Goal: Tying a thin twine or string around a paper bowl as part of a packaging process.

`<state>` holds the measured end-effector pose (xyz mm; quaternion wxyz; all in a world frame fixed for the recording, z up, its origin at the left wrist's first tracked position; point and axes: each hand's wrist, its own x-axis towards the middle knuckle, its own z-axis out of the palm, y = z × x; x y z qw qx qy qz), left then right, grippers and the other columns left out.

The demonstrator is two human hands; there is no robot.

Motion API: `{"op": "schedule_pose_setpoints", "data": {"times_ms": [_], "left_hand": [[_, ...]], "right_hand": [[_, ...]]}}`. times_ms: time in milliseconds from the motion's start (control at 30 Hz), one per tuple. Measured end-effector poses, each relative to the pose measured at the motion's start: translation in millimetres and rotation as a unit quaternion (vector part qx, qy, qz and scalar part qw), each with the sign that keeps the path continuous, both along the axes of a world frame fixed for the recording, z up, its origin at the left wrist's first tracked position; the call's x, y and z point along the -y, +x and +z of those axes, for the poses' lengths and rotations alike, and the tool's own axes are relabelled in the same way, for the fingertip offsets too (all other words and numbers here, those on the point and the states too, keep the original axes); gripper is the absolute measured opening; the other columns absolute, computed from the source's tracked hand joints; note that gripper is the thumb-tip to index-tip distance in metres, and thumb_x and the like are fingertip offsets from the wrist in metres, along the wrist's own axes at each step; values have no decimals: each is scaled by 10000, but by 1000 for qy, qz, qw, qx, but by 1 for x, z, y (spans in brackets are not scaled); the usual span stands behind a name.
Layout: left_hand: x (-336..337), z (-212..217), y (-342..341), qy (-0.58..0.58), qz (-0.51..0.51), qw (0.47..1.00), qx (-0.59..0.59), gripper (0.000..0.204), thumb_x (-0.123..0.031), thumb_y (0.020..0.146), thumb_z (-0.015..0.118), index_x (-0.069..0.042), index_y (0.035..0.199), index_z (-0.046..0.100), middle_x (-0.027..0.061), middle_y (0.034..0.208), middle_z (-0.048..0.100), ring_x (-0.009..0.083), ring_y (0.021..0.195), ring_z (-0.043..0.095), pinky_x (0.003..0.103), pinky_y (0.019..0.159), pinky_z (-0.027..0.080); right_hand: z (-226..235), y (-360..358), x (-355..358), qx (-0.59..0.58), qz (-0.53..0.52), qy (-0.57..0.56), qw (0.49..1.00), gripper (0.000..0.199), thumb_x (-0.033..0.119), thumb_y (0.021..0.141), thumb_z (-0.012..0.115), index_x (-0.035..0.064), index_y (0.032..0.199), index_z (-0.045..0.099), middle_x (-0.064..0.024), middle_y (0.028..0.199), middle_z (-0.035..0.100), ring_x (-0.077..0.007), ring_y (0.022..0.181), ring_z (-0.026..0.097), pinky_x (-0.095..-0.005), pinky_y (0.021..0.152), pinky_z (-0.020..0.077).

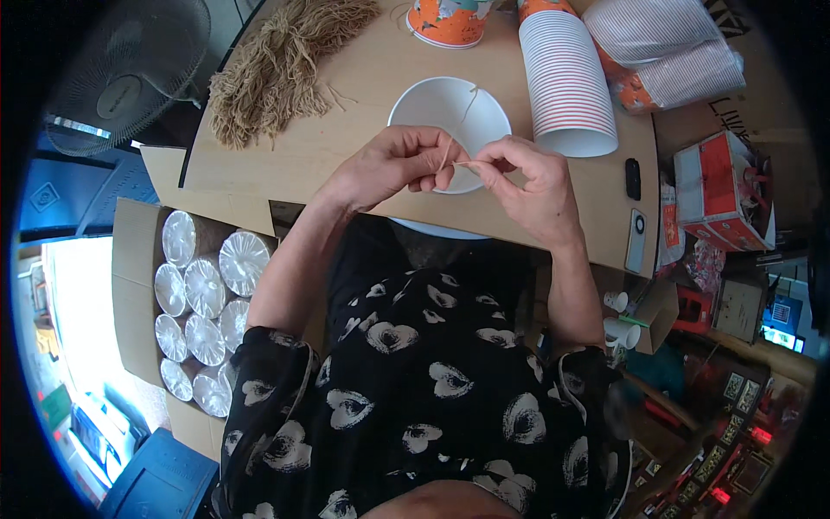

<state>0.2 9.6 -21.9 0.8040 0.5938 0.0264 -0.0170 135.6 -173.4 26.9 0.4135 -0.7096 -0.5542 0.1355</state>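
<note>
Both hands' fingers point(450, 164) pinch a thin tan string point(462, 121) over a white paper bowl point(432, 104) on the counter point(346, 138). At 1 o'clock lies a stack of red-striped cups point(566, 82); at 3 o'clock, a red box point(722, 186).

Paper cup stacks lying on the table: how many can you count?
3 stacks of paper cups: one lies right of the white bowl; two plastic-wrapped ones lie at the far right corner. More may be hidden beyond the frame.

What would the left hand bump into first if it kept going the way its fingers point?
Probably the right hand: the left hand points rightward over the white bowl, and both hands already pinch the same thin string. Depth is unclear.
</note>
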Motion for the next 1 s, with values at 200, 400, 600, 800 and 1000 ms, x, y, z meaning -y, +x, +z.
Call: {"op": "schedule_pose_setpoints", "data": {"times_ms": [200,400,600,800,1000], "left_hand": [[10,17,-3,25,42,999,9,311,-301,1089,481,-52,1172,648,-44,750,540,46,633,413,189,615,349],[19,15,4,278,89,954,64,210,-196,1068,534,-43,1083,678,26,675,520,92,656,459,287,615,430],[4,17,9,333,50,939,71,216,-205,1070,529,-52,1065,682,38,692,563,100,665,498,293,627,449],[-1,9,15,172,39,984,26,250,-225,1061,557,-32,1099,711,-15,761,649,67,708,586,239,668,500],[-1,5,14,136,71,988,-18,242,-246,1012,654,-46,1103,758,-20,804,687,45,725,589,220,667,502]], "right_hand": [[-4,-1,2,-19,-17,44,999,54,-1,886,692,-18,918,653,-105,922,706,-163,736,670,-285,614,510],[-11,8,-7,-70,7,106,992,45,6,928,608,-34,917,590,-100,1027,701,-130,730,640,-268,638,506],[-20,23,-2,-158,11,9,987,29,16,932,600,-6,924,584,-52,834,661,-75,687,581,-242,606,466],[-27,23,-3,-166,-28,46,985,37,22,936,635,-8,933,614,-6,758,621,-46,640,546,-224,565,441],[-25,26,-1,-191,-31,51,980,36,8,955,622,-26,966,621,-15,802,644,-40,655,568,-211,573,462]]}}
